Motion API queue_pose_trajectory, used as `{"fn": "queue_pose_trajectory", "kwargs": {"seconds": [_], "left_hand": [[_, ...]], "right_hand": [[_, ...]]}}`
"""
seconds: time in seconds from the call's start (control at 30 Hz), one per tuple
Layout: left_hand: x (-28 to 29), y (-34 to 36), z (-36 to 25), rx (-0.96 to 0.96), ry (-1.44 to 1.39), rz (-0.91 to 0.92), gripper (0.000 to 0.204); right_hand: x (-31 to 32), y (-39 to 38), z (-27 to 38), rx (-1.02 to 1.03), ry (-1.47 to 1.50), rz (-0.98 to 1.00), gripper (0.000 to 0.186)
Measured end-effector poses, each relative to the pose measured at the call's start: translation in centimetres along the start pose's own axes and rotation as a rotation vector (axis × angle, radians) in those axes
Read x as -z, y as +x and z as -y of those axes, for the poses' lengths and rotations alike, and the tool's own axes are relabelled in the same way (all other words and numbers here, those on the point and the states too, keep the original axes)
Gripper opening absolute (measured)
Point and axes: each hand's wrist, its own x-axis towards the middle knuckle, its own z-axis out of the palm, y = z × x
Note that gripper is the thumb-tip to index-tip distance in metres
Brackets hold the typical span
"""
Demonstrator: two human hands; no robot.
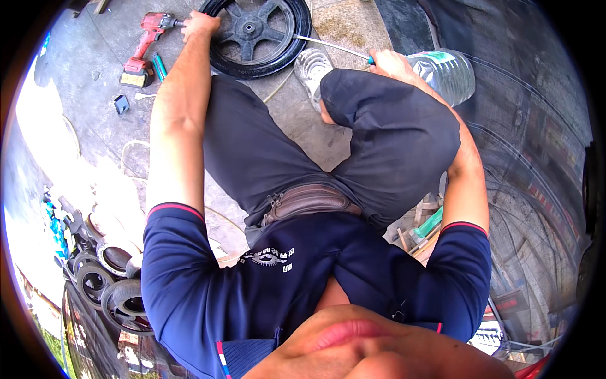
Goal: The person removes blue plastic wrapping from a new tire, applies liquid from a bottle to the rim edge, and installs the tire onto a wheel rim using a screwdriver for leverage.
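Observation:
A spoked wheel with a black tyre [262, 68] lies flat on the ground ahead of me. At its left edge is my left hand [201, 25], fingers curled over the tyre; its fingertips are partly hidden. My right hand [391, 65] is closed round the teal handle of a long screwdriver [334, 47]. The metal shaft runs leftward, and its tip meets the wheel's right side, between rim and tyre. A red cordless impact wrench [144, 47] lies just left of my left hand, its nose close to the fingers.
A large clear plastic bottle [456, 79] stands beside my right forearm. Teal-handled tools [159, 66], a small dark box-shaped piece [122, 104] and a hose [129, 146] lie on the ground at left. Several used tyres [95, 284] are piled at lower left. Dark netting [517, 139] covers the right side.

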Motion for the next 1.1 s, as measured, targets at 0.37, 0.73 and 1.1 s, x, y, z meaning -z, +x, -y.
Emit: {"fn": "queue_pose_trajectory", "kwargs": {"seconds": [0.37, 0.73, 1.1], "left_hand": [[-3.2, 0.5, 4.0, -0.340, 0.136, 0.272, 0.107], [-2.5, -11.6, 6.4, 0.159, -0.123, 0.196, 0.122], [-9.1, -14.9, 7.6, 0.425, -0.180, 0.460, 0.127]], "right_hand": [[1.4, -0.8, -1.3, 0.021, 0.001, 0.091, 0.038], [10.5, -0.1, -5.8, -0.063, 0.010, 0.145, 0.022], [-0.3, 12.6, 6.0, 0.246, 0.425, 0.215, 0.032]]}}
